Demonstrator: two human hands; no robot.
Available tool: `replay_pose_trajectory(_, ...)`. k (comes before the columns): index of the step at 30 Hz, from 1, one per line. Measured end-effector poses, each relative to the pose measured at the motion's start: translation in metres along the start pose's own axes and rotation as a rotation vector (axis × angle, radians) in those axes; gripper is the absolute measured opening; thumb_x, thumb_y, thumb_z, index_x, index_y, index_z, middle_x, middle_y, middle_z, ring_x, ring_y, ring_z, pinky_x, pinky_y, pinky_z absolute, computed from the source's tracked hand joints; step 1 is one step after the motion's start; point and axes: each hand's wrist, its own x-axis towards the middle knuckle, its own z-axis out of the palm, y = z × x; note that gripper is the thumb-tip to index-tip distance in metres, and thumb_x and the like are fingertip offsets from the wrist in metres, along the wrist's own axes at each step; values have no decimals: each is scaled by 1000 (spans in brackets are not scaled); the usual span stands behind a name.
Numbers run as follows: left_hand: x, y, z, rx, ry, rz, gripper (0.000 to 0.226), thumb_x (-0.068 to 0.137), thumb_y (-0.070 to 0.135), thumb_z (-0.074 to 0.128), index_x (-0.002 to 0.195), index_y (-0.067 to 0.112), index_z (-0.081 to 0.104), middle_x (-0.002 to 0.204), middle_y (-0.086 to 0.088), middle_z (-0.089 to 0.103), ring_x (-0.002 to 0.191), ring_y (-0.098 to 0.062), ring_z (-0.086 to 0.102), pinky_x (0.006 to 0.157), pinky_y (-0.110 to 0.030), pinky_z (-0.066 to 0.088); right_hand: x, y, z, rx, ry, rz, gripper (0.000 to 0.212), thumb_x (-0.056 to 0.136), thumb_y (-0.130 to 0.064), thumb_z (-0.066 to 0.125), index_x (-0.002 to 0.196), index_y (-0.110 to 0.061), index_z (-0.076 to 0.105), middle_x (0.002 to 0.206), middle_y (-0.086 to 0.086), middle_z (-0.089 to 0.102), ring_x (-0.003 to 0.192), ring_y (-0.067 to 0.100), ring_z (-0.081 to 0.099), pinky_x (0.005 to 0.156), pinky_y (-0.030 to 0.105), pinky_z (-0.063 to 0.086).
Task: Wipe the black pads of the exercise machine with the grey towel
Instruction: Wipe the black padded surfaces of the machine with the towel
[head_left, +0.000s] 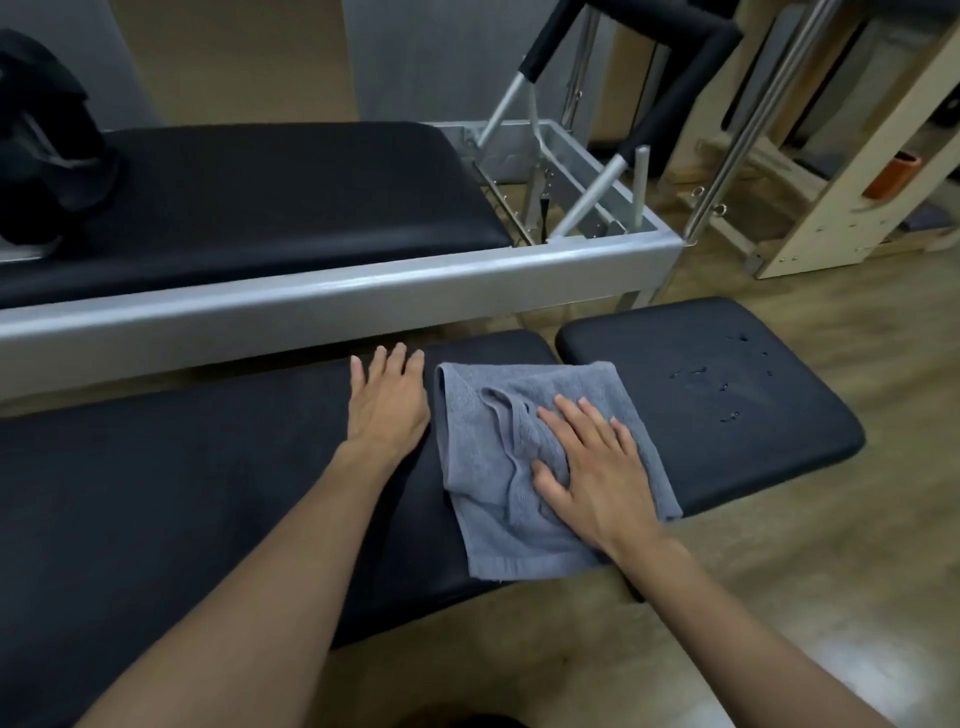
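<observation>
- Wood-look flooring (779, 571) runs under and around a long black pad (182, 493), which fills the lower left of the head view and serves as the reference for everything else.
- Just off the long black pad's right end, with a narrow gap between them, lies a shorter black pad (727, 441). Scattered water droplets (727, 376) sit on its top.
- The grey towel (498, 457) lies rumpled over the right end of the long black pad. It covers the gap, its right edge reaches onto the shorter pad, and its near hem hangs past the long pad's front edge.
- The right hand (597, 467) lies palm down on the towel, fingers spread and nearly straight, pressing the cloth rather than gripping it.
- The left hand (387, 400) rests flat on the bare long black pad, just beside the towel's left edge. Its fingers are straight and it grasps nothing.
- Beyond the long black pad's far edge stands a silver frame (311, 296) carrying another black cushion (285, 197), with a dark bag-like object (41, 145) on its left end.
- Further beyond the long pad, to the right, stand pale wooden equipment (831, 197) and steel poles (753, 130).
</observation>
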Motion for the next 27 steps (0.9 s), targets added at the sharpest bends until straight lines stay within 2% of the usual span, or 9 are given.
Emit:
replay_pose_trajectory(4,4,26,9,-6,-16,74,52,100,23,39,150,14,28,159,-11,24,148,-30,16,119,-53,7,-32,2,4,25,50,60,61,90,-53,37,141,-22,50,152,0,43,142,23,35,115,46,22)
replay_pose_trajectory(7,15,30,10,-12,15,73,45,99,21,41,144,17,41,153,-8,36,143,-30,28,119,-49,15,-22,1,10,30,98,84,59,91,-52,35,138,-22,53,150,0,46,140,23,39,114,46,27)
replay_pose_trajectory(10,23,34,1,-26,65,35,32,97,18,42,122,16,62,133,-8,57,122,-31,49,106,-43,32,10,1,10,40,69,73,62,90,-52,29,140,-22,50,151,0,44,141,22,37,114,47,28)
replay_pose_trajectory(12,25,39,-6,1,49,-12,27,93,15,43,107,9,65,117,-11,63,110,-33,55,95,-42,38,46,4,12,66,37,67,67,86,-51,25,142,-21,48,152,2,42,141,23,36,114,47,24)
replay_pose_trajectory(15,27,40,-8,-18,34,-46,25,88,8,44,100,8,66,114,-12,64,106,-33,55,92,-42,39,110,12,20,90,18,63,60,88,-46,32,140,-20,48,150,4,45,139,24,39,115,48,21)
replay_pose_trajectory(19,29,48,-10,-39,19,-92,31,91,9,41,110,12,66,121,-10,61,113,-33,53,97,-42,38,159,18,16,113,-8,-15,37,91,-35,43,121,-19,57,126,1,62,118,23,54,108,46,26)
replay_pose_trajectory(21,28,53,-15,-49,-2,-136,36,92,7,41,117,16,65,124,-10,60,115,-33,53,99,-41,38,166,24,7,130,-45,-35,32,92,-31,47,119,-19,58,122,1,64,113,24,56,108,44,25)
replay_pose_trajectory(24,29,60,-22,-63,-51,-206,42,90,4,43,121,20,65,126,-11,61,116,-34,54,99,-42,39,157,52,-7,95,-86,-108,35,91,-29,50,124,-19,56,127,2,63,119,24,54,114,41,23)
replay_pose_trajectory(27,32,73,-23,-21,-55,-219,31,90,9,43,109,11,67,114,-13,64,103,-34,58,86,-40,43,133,102,-23,67,-130,-126,52,85,-30,49,136,-20,51,145,-1,51,135,21,43,115,44,24)
